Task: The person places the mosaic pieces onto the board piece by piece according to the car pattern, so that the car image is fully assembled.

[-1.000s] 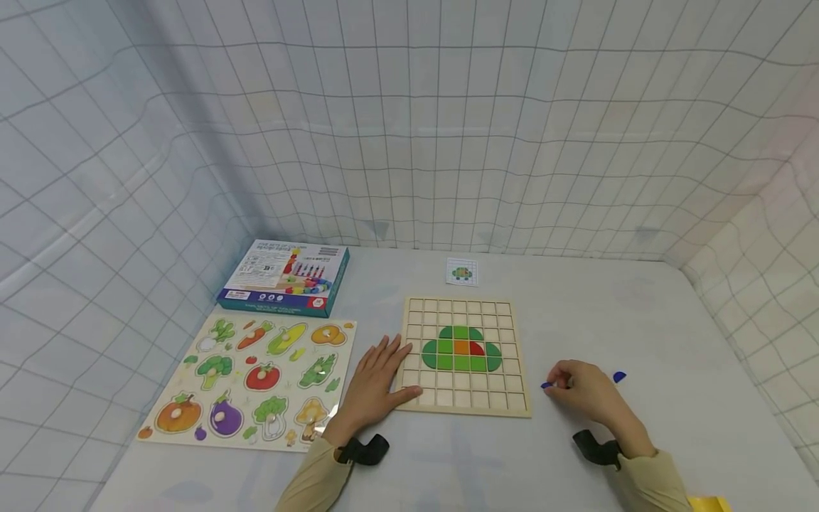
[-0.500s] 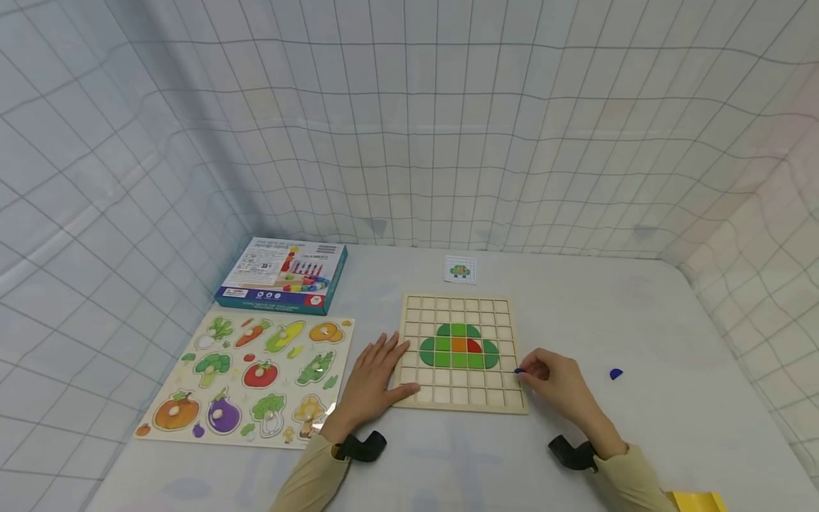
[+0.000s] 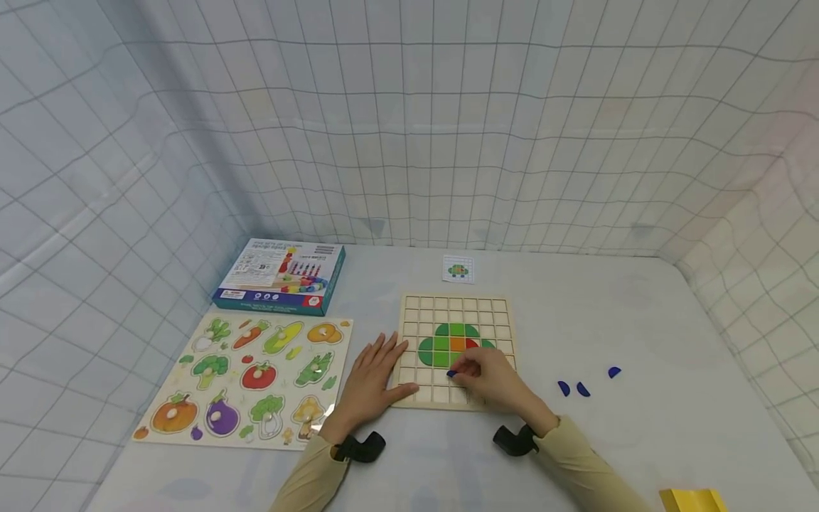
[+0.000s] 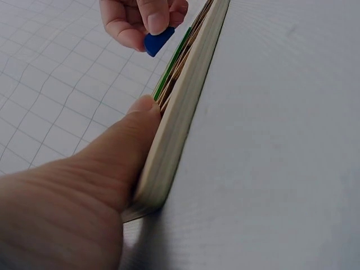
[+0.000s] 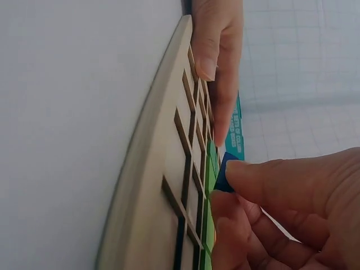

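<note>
A wooden grid board (image 3: 441, 304) lies on the table with green, orange and red tiles (image 3: 441, 343) set in its middle cells. Along its left edge rests my left hand (image 3: 376, 373), fingers spread and straight, the thumb on the frame. My right hand (image 3: 493, 377) pinches a small blue half-round tile (image 5: 225, 171) between thumb and fingers, close over the cells just below the green tiles. In the left wrist view the same blue tile (image 4: 158, 41) shows tilted above the board's surface. The right hand covers some tiles and lower right cells.
Three more blue half-round tiles (image 3: 583, 389) lie right of the board. Behind it is a small pattern card (image 3: 458, 269). At left are a vegetable knob puzzle (image 3: 291, 377) and a boxed toy set (image 3: 279, 277). Something yellow (image 3: 693, 500) sits at the front right.
My right hand has carried the blue tile leftward from the table onto the board area, uncovering two blue tiles that its hand hid before. The left hand stays in place.
</note>
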